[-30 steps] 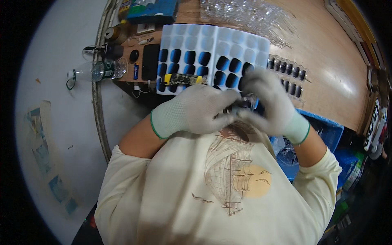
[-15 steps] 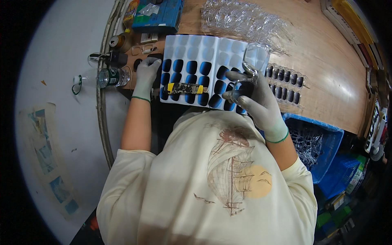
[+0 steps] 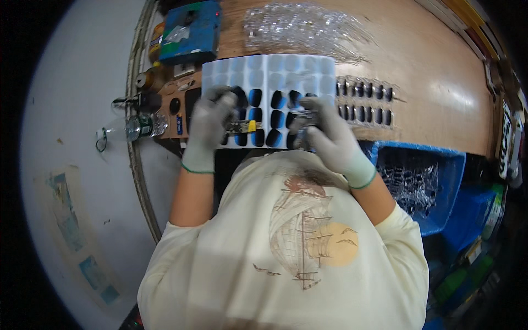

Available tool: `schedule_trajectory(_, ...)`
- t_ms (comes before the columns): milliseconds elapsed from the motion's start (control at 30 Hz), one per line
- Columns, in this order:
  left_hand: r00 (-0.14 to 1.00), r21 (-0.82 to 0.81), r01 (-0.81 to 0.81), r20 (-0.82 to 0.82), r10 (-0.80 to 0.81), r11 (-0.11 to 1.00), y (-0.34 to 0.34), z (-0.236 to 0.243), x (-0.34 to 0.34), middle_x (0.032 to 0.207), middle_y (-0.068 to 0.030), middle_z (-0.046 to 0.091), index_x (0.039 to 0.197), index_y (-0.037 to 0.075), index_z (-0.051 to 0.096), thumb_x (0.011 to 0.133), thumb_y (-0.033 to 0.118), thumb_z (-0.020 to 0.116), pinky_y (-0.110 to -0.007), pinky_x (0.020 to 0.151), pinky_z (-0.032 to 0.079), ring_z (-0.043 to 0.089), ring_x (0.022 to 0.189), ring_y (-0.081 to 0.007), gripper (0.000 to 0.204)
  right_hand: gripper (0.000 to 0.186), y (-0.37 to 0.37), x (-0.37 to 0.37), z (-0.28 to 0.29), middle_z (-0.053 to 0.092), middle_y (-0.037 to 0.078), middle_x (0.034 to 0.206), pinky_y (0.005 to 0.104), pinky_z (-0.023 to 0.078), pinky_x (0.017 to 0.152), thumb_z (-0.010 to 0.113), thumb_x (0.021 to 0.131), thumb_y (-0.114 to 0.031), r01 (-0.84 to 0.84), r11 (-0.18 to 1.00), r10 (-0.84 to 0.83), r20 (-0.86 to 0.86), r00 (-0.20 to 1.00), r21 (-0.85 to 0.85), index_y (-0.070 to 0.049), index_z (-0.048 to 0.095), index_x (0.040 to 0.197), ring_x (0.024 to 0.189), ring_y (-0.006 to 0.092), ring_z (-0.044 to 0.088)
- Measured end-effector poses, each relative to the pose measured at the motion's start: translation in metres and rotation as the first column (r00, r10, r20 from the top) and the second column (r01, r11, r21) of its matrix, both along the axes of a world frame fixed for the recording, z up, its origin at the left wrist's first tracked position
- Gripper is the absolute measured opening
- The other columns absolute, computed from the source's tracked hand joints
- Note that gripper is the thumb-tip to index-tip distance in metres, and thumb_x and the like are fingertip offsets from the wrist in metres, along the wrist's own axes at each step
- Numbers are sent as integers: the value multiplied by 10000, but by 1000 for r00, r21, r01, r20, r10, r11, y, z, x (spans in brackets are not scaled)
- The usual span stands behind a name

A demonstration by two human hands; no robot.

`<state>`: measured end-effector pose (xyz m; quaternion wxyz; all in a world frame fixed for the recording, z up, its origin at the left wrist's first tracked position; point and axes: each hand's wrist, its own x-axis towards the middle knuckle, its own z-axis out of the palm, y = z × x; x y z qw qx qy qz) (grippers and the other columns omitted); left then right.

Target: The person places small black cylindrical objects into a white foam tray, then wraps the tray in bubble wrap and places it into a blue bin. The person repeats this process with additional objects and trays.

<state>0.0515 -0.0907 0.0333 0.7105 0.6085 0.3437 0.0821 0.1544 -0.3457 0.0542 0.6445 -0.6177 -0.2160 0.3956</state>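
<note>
Both my hands wear pale gloves with green cuffs and hover over a white sheet (image 3: 267, 63) bearing rows of dark, blue-edged sunglass lenses. My right hand (image 3: 333, 135) is closed on a clear eyeglass frame (image 3: 301, 124), smeared by motion, above the sheet's right half. Over the left edge, my left hand (image 3: 210, 121) has its fingers curled together next to a dark lens (image 3: 240, 97). What those fingers hold, if anything, is blurred. A yellow-and-black bar-shaped object (image 3: 242, 127) lies across the lower left lenses, partly behind my left hand.
Clear frames (image 3: 302, 30) are heaped at the back; two rows of frames with dark lenses (image 3: 366, 102) lie right. A blue crate (image 3: 452, 187) holds more frames. At left are a plastic bottle (image 3: 146, 126), a can (image 3: 144, 81) and a blue box (image 3: 190, 33).
My left hand has moved right from beside the sheet to over its left edge. My right hand has lowered the clear frame slightly and moved it left. The whole view has shifted.
</note>
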Motion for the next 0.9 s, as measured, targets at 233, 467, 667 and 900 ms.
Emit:
schedule_trajectory(233, 961, -199, 242, 187, -205, 950, -76, 24, 15, 921, -64, 604, 1118, 18, 516, 952, 80, 608, -262, 677, 541, 618, 757, -123, 200, 281, -3, -1, 1, 705, 138, 919, 330, 536, 780, 600, 946, -119, -16, 1000, 16, 32, 999, -16, 27, 578, 1185, 839, 205, 696)
schedule_trajectory(467, 886, -365, 450, 296, -356, 815, -69, 15, 11, 983, -79, 659, 1205, 1, 589, 933, 126, 668, -236, 661, 533, 629, 743, -117, 309, 231, -27, 8, 4, 686, 42, 893, 263, 502, 740, 545, 994, -143, -191, 975, 216, -267, 939, 117, 3, 615, 1159, 811, 77, 613)
schedule_trajectory(667, 814, 23, 566, 136, -564, 824, -75, 53, 26, 947, -51, 651, 1136, -31, 631, 947, 135, 642, -251, 786, 487, 576, 862, -80, 251, 256, -29, -3, -1, 693, 61, 879, 298, 516, 805, 511, 1017, -160, -115, 993, 114, 24, 993, 37, 17, 603, 1177, 855, 115, 642)
schedule_trajectory(900, 814, 292, 503, 154, -560, 813, -73, 51, 20, 873, -42, 629, 1067, -9, 688, 951, 177, 652, -286, 694, 462, 565, 766, -107, 221, 233, -19, -14, 11, 708, 80, 831, 296, 526, 755, 523, 1008, -131, 39, 999, -39, 56, 998, 1, 18, 646, 1139, 779, 133, 666)
